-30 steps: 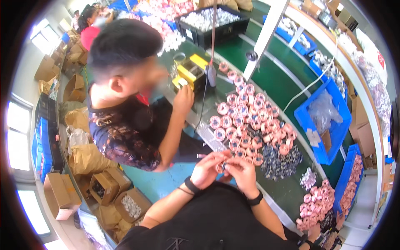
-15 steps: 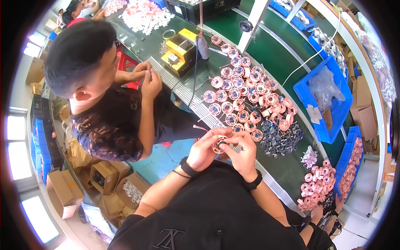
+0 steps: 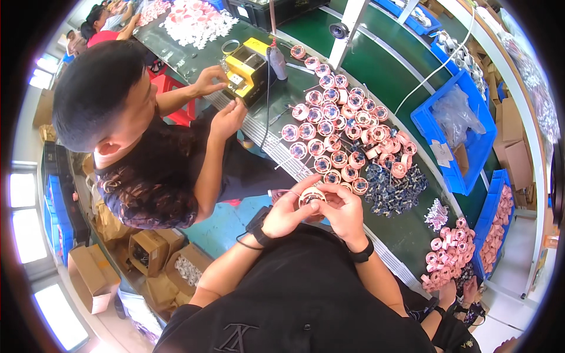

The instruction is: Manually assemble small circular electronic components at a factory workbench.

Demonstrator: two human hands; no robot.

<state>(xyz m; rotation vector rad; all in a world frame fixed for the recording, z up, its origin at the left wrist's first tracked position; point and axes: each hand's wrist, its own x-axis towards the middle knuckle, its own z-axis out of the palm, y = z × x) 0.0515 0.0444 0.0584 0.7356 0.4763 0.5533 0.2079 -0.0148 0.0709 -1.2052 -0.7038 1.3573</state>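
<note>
Between both hands, in front of my chest, is a small round pink plastic housing (image 3: 312,197) with dark parts inside. My left hand (image 3: 287,215) grips its left side, and thin wires stick out past those fingers. From the other side my right hand (image 3: 342,213) closes on it, thumb near its face. Beyond my hands, many similar pink housings with dark inserts (image 3: 325,127) spread over the green bench (image 3: 385,230). A heap of small dark circuit boards (image 3: 395,189) lies to their right. Closer on the right are a bunch of white-and-pink wire leads (image 3: 436,215) and piled pink housings (image 3: 450,250).
At left sits a co-worker (image 3: 147,165), hands beside a yellow-and-black bench device (image 3: 250,67). Blue bins (image 3: 456,141) stand beyond the bench, near a white post (image 3: 348,35). Another person's hand (image 3: 448,294) shows at lower right. Open cartons (image 3: 94,275) lie at lower left.
The housing has turned in my fingers, and my right thumb has shifted on it. The co-worker's hands have parted, one reaching to the yellow device. The view has shifted slightly.
</note>
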